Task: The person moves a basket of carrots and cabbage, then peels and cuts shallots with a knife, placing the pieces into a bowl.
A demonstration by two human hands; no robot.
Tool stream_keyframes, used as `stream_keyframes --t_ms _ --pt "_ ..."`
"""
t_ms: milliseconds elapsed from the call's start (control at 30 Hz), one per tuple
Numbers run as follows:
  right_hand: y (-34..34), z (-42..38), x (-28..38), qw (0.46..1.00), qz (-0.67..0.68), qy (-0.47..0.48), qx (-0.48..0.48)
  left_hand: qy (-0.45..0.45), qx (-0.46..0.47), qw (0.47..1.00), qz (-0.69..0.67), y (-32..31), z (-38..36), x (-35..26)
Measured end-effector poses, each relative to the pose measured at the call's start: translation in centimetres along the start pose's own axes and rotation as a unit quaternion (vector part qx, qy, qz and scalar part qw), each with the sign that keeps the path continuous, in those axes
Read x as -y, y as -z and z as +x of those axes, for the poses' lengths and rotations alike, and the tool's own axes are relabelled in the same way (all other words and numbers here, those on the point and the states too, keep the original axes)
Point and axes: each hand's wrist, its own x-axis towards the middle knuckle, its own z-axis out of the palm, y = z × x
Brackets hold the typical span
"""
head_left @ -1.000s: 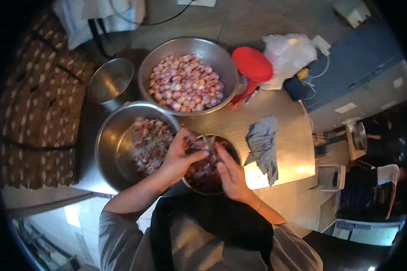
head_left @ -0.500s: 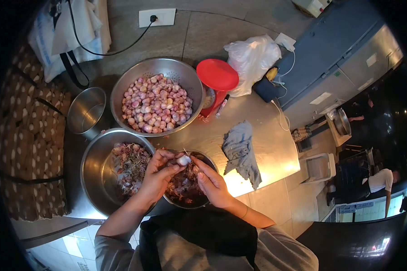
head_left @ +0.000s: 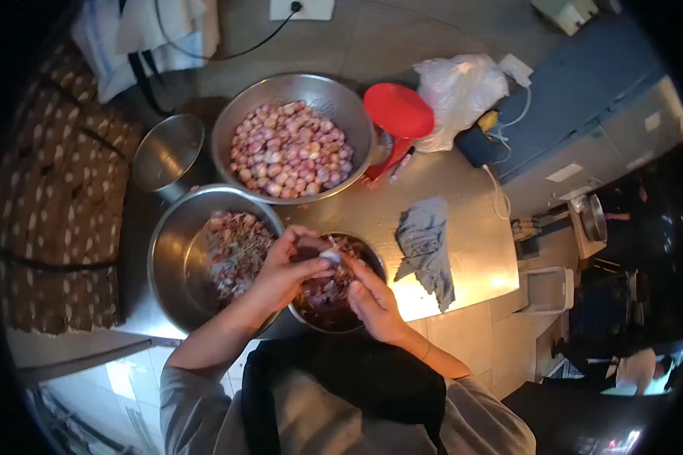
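Note:
A pale shallot (head_left: 332, 257) is pinched between the thumb and fingers of my left hand (head_left: 288, 265), a thin tip sticking up from it. Reaching in from the other side, my right hand (head_left: 373, 297) has its fingertips against the shallot; its thumb sits lower, apart from it. Both hands are over a metal bowl (head_left: 379, 258) with dark reddish skins and peeled bits inside. To the left stands a larger steel basin (head_left: 171, 277) holding dry skins and trimmings (head_left: 239, 254). Behind it, a colander (head_left: 360, 136) is heaped with pink shallots (head_left: 288, 148).
A grey rag (head_left: 425, 250) lies on the steel table (head_left: 486, 265) at right. Behind are a red scale (head_left: 399, 114), a plastic bag (head_left: 459, 98) and a black device (head_left: 474, 145). Left are an empty steel pot (head_left: 169, 153) and stacked egg trays (head_left: 61, 212). A person (head_left: 637, 369) is at far right.
The camera view has shifted, so the bowls and table appear moved right and slightly up. My hands stay over the bowl, still on the shallot, with the right thumb now farther from it.

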Motion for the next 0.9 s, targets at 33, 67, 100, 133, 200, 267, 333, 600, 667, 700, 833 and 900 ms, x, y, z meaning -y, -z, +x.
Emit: stream_keyframes --t_ms 33,67,100,133,200,267,333,600,667,700,833,900 --pt "0.2 0.0 0.5 0.997 0.062 -0.026 0.029 0.000 -0.006 1.000 -0.007 -0.2 0.1 -0.3" --pt "0.3 -0.1 1.0 0.990 0.122 -0.054 0.054 -0.028 0.021 0.999 0.033 0.4 0.4 0.1" --pt "-0.3 0.2 0.9 0.995 0.099 -0.012 0.029 -0.021 0.038 0.999 0.031 0.7 0.6 0.3" --pt "-0.2 0.2 0.5 0.995 0.101 -0.012 0.023 -0.026 0.039 0.998 0.032 1.1 0.7 0.7" --pt "0.2 0.3 0.3 0.995 0.103 -0.012 0.005 -0.028 0.040 0.998 0.032 1.3 0.7 1.0" --pt "0.4 0.3 0.4 0.995 0.103 -0.014 -0.002 -0.021 0.041 0.999 0.028 1.0 0.6 0.9" --pt "0.7 0.5 0.3 0.992 0.123 -0.027 -0.026 -0.025 0.053 0.998 0.027 1.3 0.6 0.9" --pt "2.0 0.7 -0.1 0.985 0.159 -0.041 -0.054 0.022 0.063 0.997 -0.022 0.1 0.3 0.0" --pt "1.7 0.4 -0.4 0.987 0.150 -0.030 -0.038 0.024 0.051 0.998 -0.019 0.5 0.6 0.4" --pt "1.3 0.1 -0.5 0.989 0.140 -0.022 -0.032 0.018 0.043 0.999 -0.005 0.6 0.6 0.5" --pt "-0.3 0.0 -0.1 0.993 0.118 -0.003 0.002 -0.058 0.027 0.988 0.138 1.1 0.8 1.2" --pt "-0.3 0.0 -0.6 0.994 0.111 -0.014 0.006 -0.080 0.029 0.978 0.193 1.3 0.8 1.4"
